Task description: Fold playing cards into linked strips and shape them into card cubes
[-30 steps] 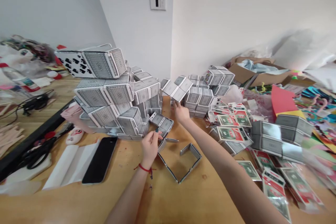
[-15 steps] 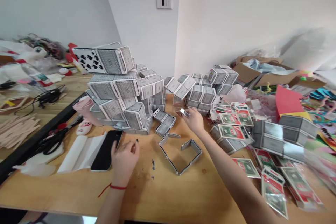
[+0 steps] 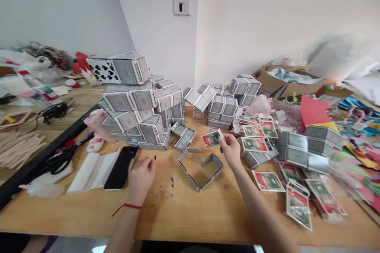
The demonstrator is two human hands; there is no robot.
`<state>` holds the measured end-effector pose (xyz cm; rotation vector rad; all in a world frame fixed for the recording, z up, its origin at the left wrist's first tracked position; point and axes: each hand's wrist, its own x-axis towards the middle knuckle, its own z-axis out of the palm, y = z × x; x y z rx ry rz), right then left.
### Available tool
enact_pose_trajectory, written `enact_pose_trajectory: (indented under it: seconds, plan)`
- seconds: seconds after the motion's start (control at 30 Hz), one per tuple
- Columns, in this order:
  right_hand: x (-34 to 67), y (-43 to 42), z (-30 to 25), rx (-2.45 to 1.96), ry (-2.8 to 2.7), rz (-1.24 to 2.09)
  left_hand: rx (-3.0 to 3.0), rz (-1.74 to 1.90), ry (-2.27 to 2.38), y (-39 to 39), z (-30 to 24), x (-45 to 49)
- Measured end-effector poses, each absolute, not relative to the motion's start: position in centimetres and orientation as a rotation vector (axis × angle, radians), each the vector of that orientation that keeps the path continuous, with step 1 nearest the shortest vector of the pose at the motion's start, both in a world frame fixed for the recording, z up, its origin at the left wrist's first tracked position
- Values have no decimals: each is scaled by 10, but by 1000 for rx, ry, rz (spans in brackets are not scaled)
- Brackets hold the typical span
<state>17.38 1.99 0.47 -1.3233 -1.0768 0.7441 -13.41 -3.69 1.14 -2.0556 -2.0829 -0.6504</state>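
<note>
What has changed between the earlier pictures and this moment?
The left hand moved left from the folded-card frame to beside the smartphone. The right hand drew back toward the person and now holds a red-and-green card pack. The frame and stacked playing-card blocks stayed.

print on the red-and-green pack too small for me to read, its end covered by the right hand, palm of the left hand out of my sight, forearms cut off below
</note>
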Motion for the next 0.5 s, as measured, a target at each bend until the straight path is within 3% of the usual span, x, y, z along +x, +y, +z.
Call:
enact_pose_trajectory:
  seconds: [0.1,0.2,0.5]
  plan:
    - [172,12,-5,-1173,-919,1014,-2259,-1126,-2029,-27,22,-103]
    - [167,7,-13,-1024,-839,1170,-2506,-1344,-1895,-11,33,-64]
    - [170,5,-27,-893,-717,1362,-2883,-1298,-1853,24,37,13]
